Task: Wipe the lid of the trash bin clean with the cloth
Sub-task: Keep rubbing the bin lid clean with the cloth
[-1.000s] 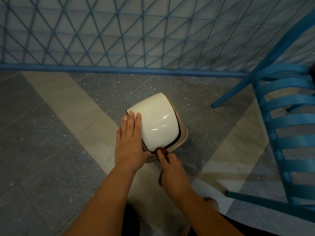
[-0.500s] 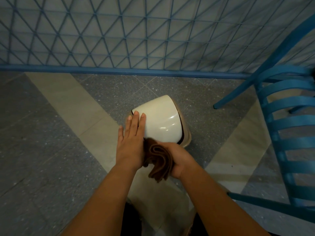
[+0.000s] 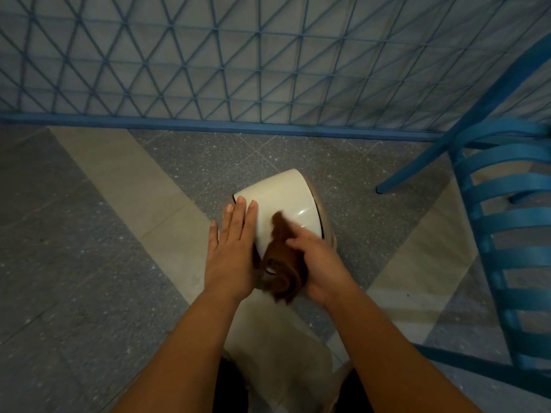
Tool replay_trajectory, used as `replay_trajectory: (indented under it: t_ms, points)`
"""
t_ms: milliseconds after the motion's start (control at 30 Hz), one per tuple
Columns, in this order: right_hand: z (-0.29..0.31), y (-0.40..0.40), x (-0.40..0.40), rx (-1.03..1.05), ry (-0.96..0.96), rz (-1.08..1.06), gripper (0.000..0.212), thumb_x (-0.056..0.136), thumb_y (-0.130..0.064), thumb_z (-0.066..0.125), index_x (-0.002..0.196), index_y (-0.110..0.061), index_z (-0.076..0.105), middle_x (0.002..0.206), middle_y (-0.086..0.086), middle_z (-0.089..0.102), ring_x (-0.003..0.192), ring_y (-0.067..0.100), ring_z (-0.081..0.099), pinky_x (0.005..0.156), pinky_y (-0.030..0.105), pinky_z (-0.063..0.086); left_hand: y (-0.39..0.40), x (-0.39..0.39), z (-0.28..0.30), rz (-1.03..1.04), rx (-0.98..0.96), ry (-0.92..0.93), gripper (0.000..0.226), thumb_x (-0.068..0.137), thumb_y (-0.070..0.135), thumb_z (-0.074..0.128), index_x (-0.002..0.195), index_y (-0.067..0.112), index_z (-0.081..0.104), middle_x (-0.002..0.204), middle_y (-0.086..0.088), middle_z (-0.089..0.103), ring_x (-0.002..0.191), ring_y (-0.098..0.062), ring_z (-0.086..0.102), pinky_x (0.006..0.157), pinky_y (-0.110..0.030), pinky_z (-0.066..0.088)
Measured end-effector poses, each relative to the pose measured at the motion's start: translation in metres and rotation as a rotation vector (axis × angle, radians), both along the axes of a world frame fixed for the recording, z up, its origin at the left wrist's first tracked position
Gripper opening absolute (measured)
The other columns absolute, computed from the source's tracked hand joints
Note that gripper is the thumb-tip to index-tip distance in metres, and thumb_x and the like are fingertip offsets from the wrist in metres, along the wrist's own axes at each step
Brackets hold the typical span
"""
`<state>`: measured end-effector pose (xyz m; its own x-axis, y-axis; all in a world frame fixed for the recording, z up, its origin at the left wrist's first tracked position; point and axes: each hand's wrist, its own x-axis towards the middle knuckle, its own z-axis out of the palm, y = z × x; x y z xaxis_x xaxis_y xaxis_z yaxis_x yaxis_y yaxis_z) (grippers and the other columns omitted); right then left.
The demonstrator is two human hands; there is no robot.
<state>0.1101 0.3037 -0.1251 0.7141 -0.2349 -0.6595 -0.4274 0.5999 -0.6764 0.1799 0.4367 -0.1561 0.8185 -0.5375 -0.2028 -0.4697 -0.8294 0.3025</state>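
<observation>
We see a small beige plastic trash bin standing on the grey speckled stone floor, topped by a glossy cream domed lid. Our left hand lies flat along the lid's left side, fingers straight and close together, their tips reaching toward the far edge. Our right hand grips a crumpled brown cloth, fingers curled round it, and holds it against the near part of the lid; a corner of the cloth lies further up on the cream surface while the bunched rest hangs over the near rim. A blue slatted metal chair stands to the right, and a blue wire-mesh fence runs behind the bin.
</observation>
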Motion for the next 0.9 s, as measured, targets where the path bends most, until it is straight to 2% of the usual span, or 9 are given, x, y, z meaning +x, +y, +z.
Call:
replay_trajectory:
  t_ms: [100, 167, 233, 333, 400, 600, 700, 767, 900]
  points:
    - [0.005, -0.018, 0.008, -0.713, -0.012, -0.061, 0.048, 0.095, -0.011, 0.046, 0.135, -0.039, 0.047, 0.136, -0.001, 0.046, 0.120, 0.013, 0.048, 0.105, 0.033, 0.040, -0.001, -0.001, -0.001, 0.003, -0.009, -0.005, 0.130, 0.067, 0.044, 0.078, 0.143, 0.034, -0.027, 0.154, 0.009, -0.028, 0.141, -0.013, -0.025, 0.114, -0.041, -0.009]
    - [-0.004, -0.017, 0.008, -1.128, -0.024, 0.133, 0.057, 0.095, -0.011, 0.046, 0.145, -0.033, 0.030, 0.145, 0.002, 0.035, 0.132, 0.016, 0.036, 0.112, 0.033, 0.030, -0.001, -0.001, -0.003, 0.003, -0.002, 0.002, 0.131, 0.065, 0.046, 0.078, 0.143, 0.034, -0.028, 0.154, 0.009, -0.028, 0.140, -0.012, -0.026, 0.114, -0.040, -0.009]
    - [-0.021, 0.001, 0.002, -1.322, -0.069, 0.325, 0.066, 0.093, -0.007, 0.046, 0.150, -0.027, 0.019, 0.156, 0.005, 0.020, 0.142, 0.019, 0.018, 0.117, 0.034, 0.019, -0.001, 0.000, -0.004, 0.013, -0.020, 0.014, 0.128, 0.067, 0.042, 0.076, 0.144, 0.035, -0.025, 0.156, 0.010, -0.025, 0.141, -0.012, -0.025, 0.115, -0.040, -0.008]
    - [-0.050, 0.021, -0.023, -1.470, -0.253, 0.665, 0.072, 0.092, -0.001, 0.046, 0.151, -0.025, 0.012, 0.160, 0.003, 0.001, 0.147, 0.023, -0.001, 0.119, 0.042, 0.010, -0.002, 0.002, -0.005, 0.012, -0.062, 0.004, 0.116, 0.073, 0.031, 0.071, 0.146, 0.035, -0.021, 0.156, 0.010, -0.023, 0.143, -0.011, -0.022, 0.115, -0.038, -0.007]
    - [-0.061, 0.011, -0.039, -1.570, -0.288, 0.777, 0.076, 0.091, -0.002, 0.048, 0.150, -0.028, 0.007, 0.158, -0.002, -0.004, 0.146, 0.022, -0.007, 0.118, 0.043, 0.005, -0.001, 0.003, -0.004, 0.005, -0.056, 0.004, 0.121, 0.071, 0.037, 0.074, 0.145, 0.035, -0.021, 0.156, 0.010, -0.023, 0.143, -0.012, -0.021, 0.115, -0.037, -0.007]
    - [-0.048, -0.029, 0.005, -1.665, 0.109, 0.429, 0.080, 0.090, -0.005, 0.043, 0.150, -0.022, -0.007, 0.159, 0.010, -0.008, 0.143, 0.024, -0.019, 0.115, 0.039, -0.012, -0.001, -0.002, -0.006, -0.024, -0.100, 0.037, 0.131, 0.064, 0.040, 0.081, 0.145, 0.035, -0.021, 0.149, 0.017, -0.032, 0.141, -0.011, -0.026, 0.114, -0.034, -0.007]
    - [-0.046, -0.017, 0.021, -1.621, 0.046, 0.405, 0.084, 0.086, 0.000, 0.047, 0.151, -0.022, -0.002, 0.160, 0.007, -0.007, 0.142, 0.020, -0.019, 0.112, 0.037, -0.014, -0.001, -0.001, -0.008, -0.011, -0.097, 0.021, 0.131, 0.065, 0.040, 0.080, 0.143, 0.037, -0.025, 0.150, 0.016, -0.031, 0.140, -0.010, -0.027, 0.115, -0.034, -0.006]
    - [-0.051, -0.009, 0.007, -1.624, -0.095, 0.541, 0.085, 0.085, 0.000, 0.053, 0.151, -0.022, 0.005, 0.158, 0.003, -0.006, 0.143, 0.020, -0.012, 0.114, 0.039, -0.006, 0.000, 0.003, -0.008, -0.012, -0.080, 0.015, 0.130, 0.065, 0.041, 0.079, 0.143, 0.038, -0.024, 0.152, 0.015, -0.029, 0.141, -0.011, -0.025, 0.115, -0.038, -0.005]
    - [-0.061, -0.019, -0.039, -1.536, -0.218, 0.722, 0.073, 0.088, 0.004, 0.051, 0.147, -0.026, 0.023, 0.158, -0.002, 0.010, 0.146, 0.022, 0.008, 0.113, 0.040, 0.028, 0.003, 0.017, -0.003, -0.081, -0.004, 0.003, 0.132, 0.061, 0.053, 0.076, 0.144, 0.037, -0.025, 0.154, 0.010, -0.030, 0.141, -0.011, -0.025, 0.114, -0.045, -0.009]
